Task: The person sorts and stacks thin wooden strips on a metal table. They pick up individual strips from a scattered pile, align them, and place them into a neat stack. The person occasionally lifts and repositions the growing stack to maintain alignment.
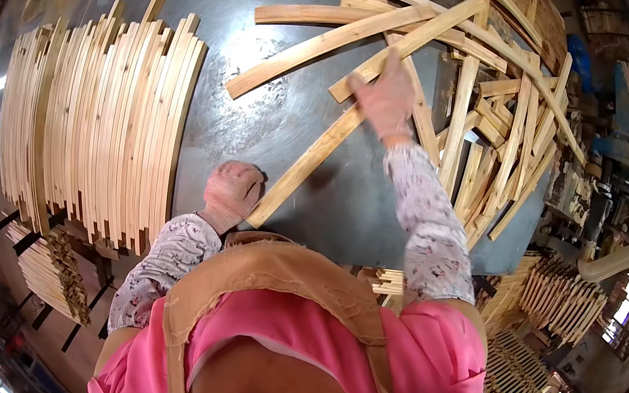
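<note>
My left hand (233, 191) rests on the grey metal tabletop (215, 130) with its fingers curled in, nothing showing in it. Just right of it lies the near end of a wooden slat (304, 167), which slants away under my right hand. Slightly blurred, my right hand (384, 100) reaches over the table with thumb and index finger spread. Their tips touch the top of another slat (434, 35) that runs to the far right; the other fingers are partly hidden. More loose slats (319, 51) lie crossed beyond this hand.
At the left, many slats stand side by side in a neat row (116, 120) on the table. A tangled pile of slats (500, 134) covers the right side. Stacked wood (50, 272) sits below at the left, with more stacks (561, 300) at the lower right. A pale hose (624, 256) curves nearby.
</note>
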The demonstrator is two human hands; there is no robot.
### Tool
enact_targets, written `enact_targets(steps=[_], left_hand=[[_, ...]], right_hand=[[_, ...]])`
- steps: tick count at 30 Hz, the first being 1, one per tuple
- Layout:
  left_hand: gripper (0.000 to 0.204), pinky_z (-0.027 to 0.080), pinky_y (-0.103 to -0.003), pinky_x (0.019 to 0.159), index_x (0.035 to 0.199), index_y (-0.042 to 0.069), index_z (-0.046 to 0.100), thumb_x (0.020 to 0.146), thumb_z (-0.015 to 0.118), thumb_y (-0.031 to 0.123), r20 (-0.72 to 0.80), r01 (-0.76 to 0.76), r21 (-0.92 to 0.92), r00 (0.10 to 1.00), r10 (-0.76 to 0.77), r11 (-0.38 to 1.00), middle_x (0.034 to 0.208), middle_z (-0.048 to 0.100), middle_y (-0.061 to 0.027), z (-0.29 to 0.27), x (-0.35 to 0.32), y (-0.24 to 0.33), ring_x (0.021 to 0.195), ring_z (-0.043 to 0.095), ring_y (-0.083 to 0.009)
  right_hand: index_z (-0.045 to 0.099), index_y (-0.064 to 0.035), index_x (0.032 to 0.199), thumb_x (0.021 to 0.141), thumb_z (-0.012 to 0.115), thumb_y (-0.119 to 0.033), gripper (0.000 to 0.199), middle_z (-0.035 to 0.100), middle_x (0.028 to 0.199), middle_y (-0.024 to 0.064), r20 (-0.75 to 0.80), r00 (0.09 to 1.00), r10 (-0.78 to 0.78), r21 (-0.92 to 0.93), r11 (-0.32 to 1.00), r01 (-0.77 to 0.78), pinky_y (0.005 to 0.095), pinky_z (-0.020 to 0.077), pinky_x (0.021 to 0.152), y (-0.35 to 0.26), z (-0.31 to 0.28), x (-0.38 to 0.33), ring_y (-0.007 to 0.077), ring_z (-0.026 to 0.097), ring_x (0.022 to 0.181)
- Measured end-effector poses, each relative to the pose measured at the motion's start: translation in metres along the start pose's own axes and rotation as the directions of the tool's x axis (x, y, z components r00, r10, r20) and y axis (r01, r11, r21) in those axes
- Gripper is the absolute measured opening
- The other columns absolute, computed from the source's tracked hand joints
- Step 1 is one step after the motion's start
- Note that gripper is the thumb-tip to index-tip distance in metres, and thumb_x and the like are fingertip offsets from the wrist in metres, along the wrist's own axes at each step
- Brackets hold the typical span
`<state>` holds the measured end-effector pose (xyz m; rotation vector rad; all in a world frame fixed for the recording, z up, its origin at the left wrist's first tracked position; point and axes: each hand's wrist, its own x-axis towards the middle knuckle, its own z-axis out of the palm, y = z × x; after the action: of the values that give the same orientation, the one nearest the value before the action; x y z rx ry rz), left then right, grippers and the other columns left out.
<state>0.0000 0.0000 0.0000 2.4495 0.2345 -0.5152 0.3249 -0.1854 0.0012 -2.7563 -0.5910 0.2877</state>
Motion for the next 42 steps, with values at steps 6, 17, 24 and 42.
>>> enact_targets(steps=[6,17,24,42], left_hand=[[0.078,0.035,-0.054,0.123,0.155,0.006,0.049,0.089,0.079,0.035,-0.564,0.136,0.27,0.825,0.042,0.953,0.157,0.048,-0.021,-0.054,0.137,0.015,0.147,0.045,-0.0385],[0.063,0.054,-0.05,0.101,0.147,0.016,0.055,0.091,0.077,0.035,-0.589,0.051,0.545,0.734,0.338,0.837,0.137,0.067,-0.0125,-0.137,0.315,-0.002,0.13,0.062,-0.0322],[0.062,0.057,-0.052,0.1,0.153,0.013,0.053,0.099,0.067,0.041,-0.275,0.193,0.101,0.948,-0.159,0.976,0.125,0.074,-0.0243,-0.149,0.254,-0.005,0.116,0.072,-0.0429],[0.057,0.063,-0.035,0.063,0.142,0.008,0.059,0.094,0.078,0.034,0.1,0.009,-0.97,0.927,-0.362,-0.245,0.1,0.073,-0.0105,-0.064,0.03,-0.035,0.075,0.072,-0.0224]], right_hand=[[0.034,0.0011,0.162,0.084,0.08,-0.033,0.097,0.063,0.141,0.0307,-0.195,0.863,0.467,0.109,0.884,-0.454,0.0489,0.0471,0.114,-0.005,0.002,0.071,0.0459,0.059,0.133],[0.037,0.0011,0.165,0.087,0.079,-0.014,0.09,0.051,0.163,0.0262,-0.215,0.933,0.288,0.386,0.903,-0.19,0.0391,0.0426,0.124,0.156,-0.055,-0.065,0.038,0.05,0.151],[0.046,-0.0105,0.16,0.083,0.07,-0.019,0.081,0.064,0.142,0.0256,-0.258,0.962,0.09,0.069,0.995,-0.074,0.0506,0.0526,0.106,0.181,-0.103,-0.031,0.0464,0.064,0.121],[0.044,-0.0191,0.162,0.103,0.063,-0.033,0.063,0.074,0.123,0.0181,0.215,0.976,-0.037,-0.002,0.999,0.039,0.0453,0.0627,0.091,0.013,-0.094,0.178,0.0283,0.075,0.11]])
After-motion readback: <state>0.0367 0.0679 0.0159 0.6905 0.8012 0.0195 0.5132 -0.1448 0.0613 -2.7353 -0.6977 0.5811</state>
